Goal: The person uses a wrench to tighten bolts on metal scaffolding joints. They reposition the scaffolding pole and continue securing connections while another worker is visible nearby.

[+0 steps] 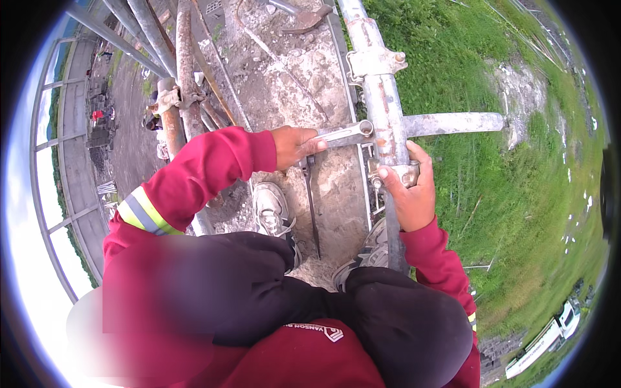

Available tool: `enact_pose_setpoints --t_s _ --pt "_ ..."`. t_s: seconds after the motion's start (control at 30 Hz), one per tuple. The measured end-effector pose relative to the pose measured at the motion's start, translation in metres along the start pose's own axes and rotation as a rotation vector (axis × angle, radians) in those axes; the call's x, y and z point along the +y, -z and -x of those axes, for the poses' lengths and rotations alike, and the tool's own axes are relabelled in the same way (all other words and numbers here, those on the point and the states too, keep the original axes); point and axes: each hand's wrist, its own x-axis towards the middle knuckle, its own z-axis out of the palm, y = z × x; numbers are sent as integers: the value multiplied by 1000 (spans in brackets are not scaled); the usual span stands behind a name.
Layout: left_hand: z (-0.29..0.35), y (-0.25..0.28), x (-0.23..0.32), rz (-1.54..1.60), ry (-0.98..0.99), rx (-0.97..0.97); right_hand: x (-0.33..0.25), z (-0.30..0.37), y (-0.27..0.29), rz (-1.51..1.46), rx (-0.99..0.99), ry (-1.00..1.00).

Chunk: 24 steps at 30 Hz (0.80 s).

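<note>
My left hand (296,146) is closed around a silver ring spanner (343,135). The spanner's ring end lies close to the left side of a scaffold tube (384,103); I cannot tell whether they touch. Below that hand a thin dark pointed bar (312,207) extends toward my feet; whether the hand also holds it is unclear. My right hand (414,196) wraps around a scaffold clamp (406,173) on the tube, thumb on the near left side and fingers on the right. Farther up the same tube sits another clamp (376,63).
A short grey tube (456,123) juts right over grass (453,58) beyond the concrete ledge's edge. A hammer-like tool (307,19) lies at the far end of the ledge. Several upright tubes (187,64) with a clamp (169,97) stand left. A white truck (543,343) is far off.
</note>
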Motion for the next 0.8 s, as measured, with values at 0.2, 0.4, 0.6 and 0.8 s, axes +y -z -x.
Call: enact_pose_setpoints --t_s 0.2,0.4,0.6,0.8 --pt "5 -106 3 786 218 197 -8 1 -1 -94 -17 -20" --pt "-1 -131 12 916 185 273 -11 3 -1 -107 -46 -36" --pt "-5 -137 22 1039 232 227 -9 2 -3 -142 -43 -32" --pt "-33 -161 45 1539 238 205 -9 3 -3 -172 -51 -61"
